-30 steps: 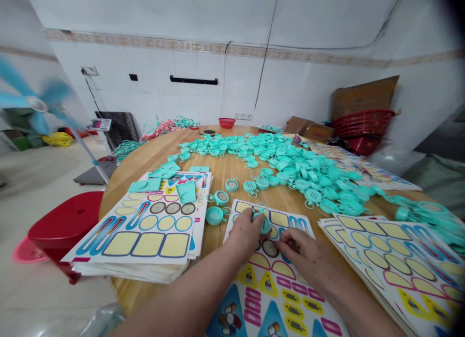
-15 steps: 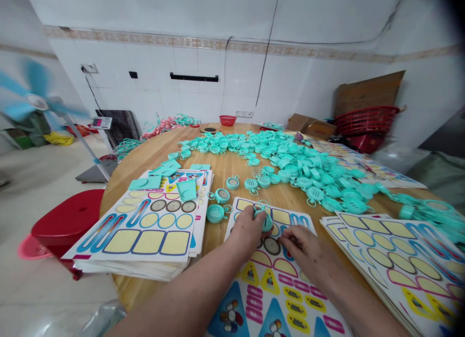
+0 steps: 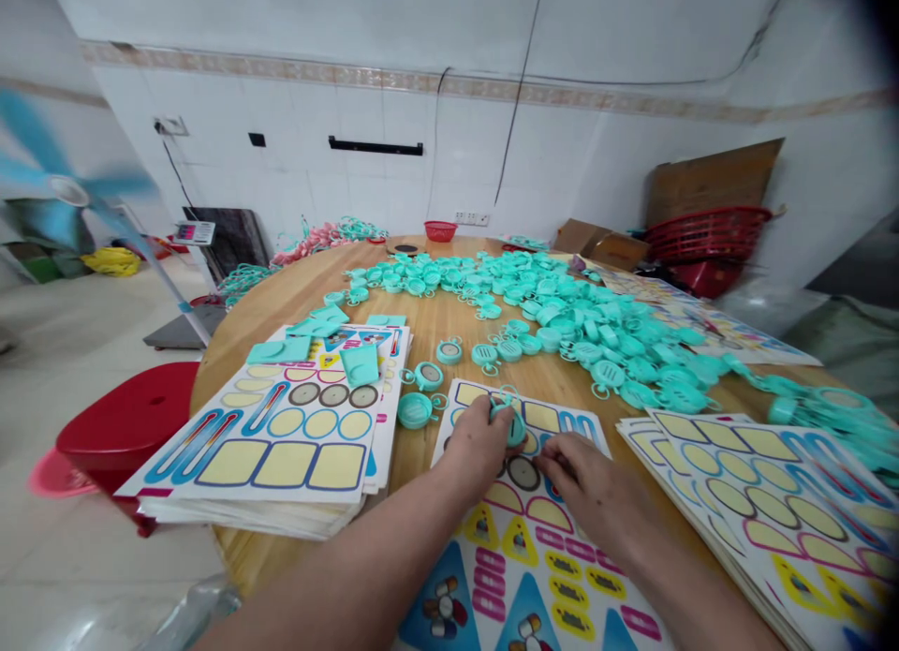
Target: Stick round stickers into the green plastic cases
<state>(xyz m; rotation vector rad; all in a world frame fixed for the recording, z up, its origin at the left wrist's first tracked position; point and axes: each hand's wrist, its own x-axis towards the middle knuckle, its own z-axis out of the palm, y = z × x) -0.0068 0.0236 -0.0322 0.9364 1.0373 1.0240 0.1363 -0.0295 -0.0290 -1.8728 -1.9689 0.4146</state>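
My left hand (image 3: pixel 478 445) is closed around a turquoise plastic toy watch case (image 3: pixel 515 428) with a ring on top, held just above a sticker sheet (image 3: pixel 502 501). Close by on the right, my right hand (image 3: pixel 577 473) has its thumb and forefinger pinched over the same sheet, beside a round grey-rimmed spot; whatever is between those fingertips is too small to make out. Left of the sheet lie a turquoise case (image 3: pixel 416 410) and another case with a dial sticker (image 3: pixel 428 377). A third case with a dial (image 3: pixel 449 351) lies farther back.
A large pile of turquoise cases (image 3: pixel 562 300) spreads over the wooden table (image 3: pixel 295 295). Sticker stacks stand at left (image 3: pixel 253 501) and right (image 3: pixel 779 501), the left one bearing flat turquoise pieces (image 3: pixel 361 364). A red stool (image 3: pixel 130 407) and a fan (image 3: pixel 70 190) are at left.
Both hands stay in nearly the same place and hold. The view has shifted very slightly, and the fan's blades have turned.
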